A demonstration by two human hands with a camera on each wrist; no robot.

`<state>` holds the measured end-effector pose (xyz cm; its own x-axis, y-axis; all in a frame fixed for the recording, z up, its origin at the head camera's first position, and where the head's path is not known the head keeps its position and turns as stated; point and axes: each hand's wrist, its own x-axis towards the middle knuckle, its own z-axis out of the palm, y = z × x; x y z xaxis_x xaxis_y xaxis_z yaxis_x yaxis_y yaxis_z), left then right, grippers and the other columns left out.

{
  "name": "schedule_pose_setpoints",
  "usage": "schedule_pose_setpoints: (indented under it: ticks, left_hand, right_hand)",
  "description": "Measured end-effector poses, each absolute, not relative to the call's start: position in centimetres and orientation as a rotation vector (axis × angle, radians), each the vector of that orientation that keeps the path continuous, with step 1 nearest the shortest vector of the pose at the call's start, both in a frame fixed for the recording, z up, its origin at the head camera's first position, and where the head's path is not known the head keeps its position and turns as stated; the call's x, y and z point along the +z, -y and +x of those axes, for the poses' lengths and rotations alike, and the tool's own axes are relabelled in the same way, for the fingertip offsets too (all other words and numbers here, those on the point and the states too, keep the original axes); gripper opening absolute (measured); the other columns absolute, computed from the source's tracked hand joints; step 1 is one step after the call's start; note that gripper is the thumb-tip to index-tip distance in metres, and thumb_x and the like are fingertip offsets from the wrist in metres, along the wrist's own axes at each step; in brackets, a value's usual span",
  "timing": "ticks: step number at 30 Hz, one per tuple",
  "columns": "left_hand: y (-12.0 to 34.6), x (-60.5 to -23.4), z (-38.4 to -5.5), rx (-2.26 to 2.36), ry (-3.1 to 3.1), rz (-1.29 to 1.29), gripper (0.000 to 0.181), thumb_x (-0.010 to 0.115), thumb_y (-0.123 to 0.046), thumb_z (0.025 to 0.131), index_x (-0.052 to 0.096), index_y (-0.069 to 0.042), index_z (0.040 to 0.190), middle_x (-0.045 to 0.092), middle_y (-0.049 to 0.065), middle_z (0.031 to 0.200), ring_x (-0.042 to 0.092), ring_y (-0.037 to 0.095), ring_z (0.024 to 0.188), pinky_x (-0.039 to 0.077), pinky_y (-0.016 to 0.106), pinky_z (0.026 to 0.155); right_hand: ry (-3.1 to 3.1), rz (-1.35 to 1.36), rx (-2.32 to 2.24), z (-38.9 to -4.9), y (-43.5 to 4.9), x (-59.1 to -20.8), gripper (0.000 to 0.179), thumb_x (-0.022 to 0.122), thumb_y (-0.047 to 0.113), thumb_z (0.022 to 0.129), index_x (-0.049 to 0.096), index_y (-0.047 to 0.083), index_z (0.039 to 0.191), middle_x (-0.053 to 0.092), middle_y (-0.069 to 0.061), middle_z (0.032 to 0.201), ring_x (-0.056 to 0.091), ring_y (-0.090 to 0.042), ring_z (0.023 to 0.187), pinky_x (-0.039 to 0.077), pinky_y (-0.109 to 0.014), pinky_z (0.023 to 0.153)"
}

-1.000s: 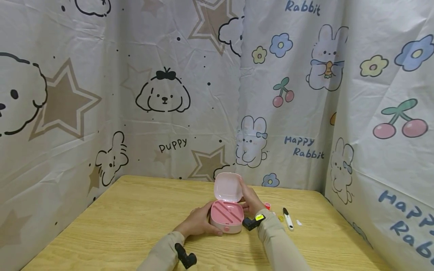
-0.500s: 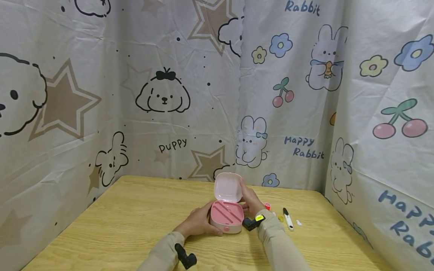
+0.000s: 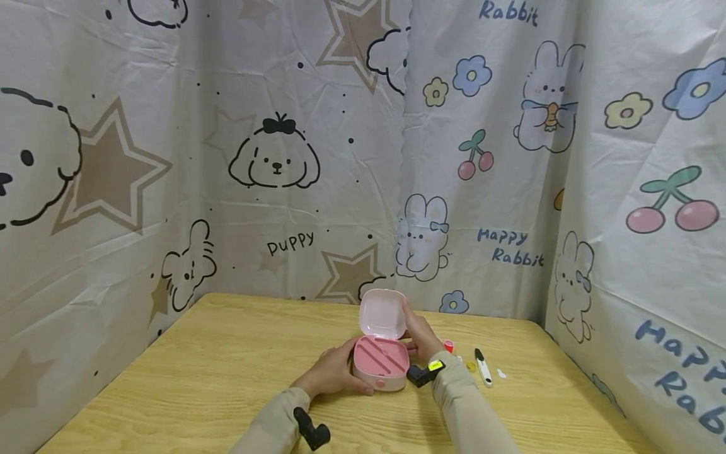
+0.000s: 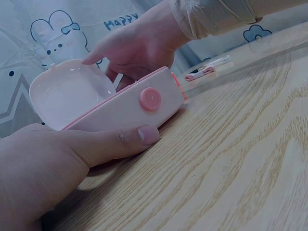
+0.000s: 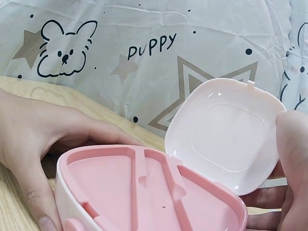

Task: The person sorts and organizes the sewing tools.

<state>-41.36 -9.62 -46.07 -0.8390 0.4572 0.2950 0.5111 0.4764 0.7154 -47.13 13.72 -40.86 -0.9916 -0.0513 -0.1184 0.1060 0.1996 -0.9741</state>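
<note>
A small pink-and-white box (image 3: 380,383) stands on the table with its pale lid (image 3: 382,312) raised at the back. My left hand (image 3: 331,371) grips the box's left side, thumb along the front wall below the round pink button (image 4: 150,99). At the lid's right edge, my right hand (image 3: 421,337) holds it with the thumb on the rim and fingers behind and beside the box. The right wrist view shows a pink divided insert (image 5: 103,183) with slanting ridges inside the box; its compartments hold nothing visible except a tiny dark speck.
Right of the box on the wooden table (image 3: 244,340) lie a small red item (image 3: 448,345), a yellow piece (image 3: 471,366), a slim white tool with a black tip (image 3: 483,369) and a white scrap (image 3: 501,373). Printed curtains (image 3: 272,208) enclose the table's back and sides.
</note>
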Motion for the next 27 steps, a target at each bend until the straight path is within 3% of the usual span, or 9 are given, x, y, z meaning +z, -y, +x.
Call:
schedule_pose_setpoints:
  ticks: [27]
  left_hand:
    - [9.65, -46.2, -41.45, -1.28, 2.651, -0.853, 0.112, 0.096, -0.049, 0.069, 0.038, -0.012, 0.158, 0.056, 0.003, 0.148, 0.052, 0.026, 0.133, 0.039, 0.054, 0.111]
  right_hand:
    - [-2.33, 0.061, -1.9, -47.3, -13.94, -40.53, 0.092, 0.035, 0.077, 0.099, 0.045, -0.003, 0.144, 0.063, -0.029, 0.109, 0.071, -0.034, 0.081, 0.062, -0.048, 0.075]
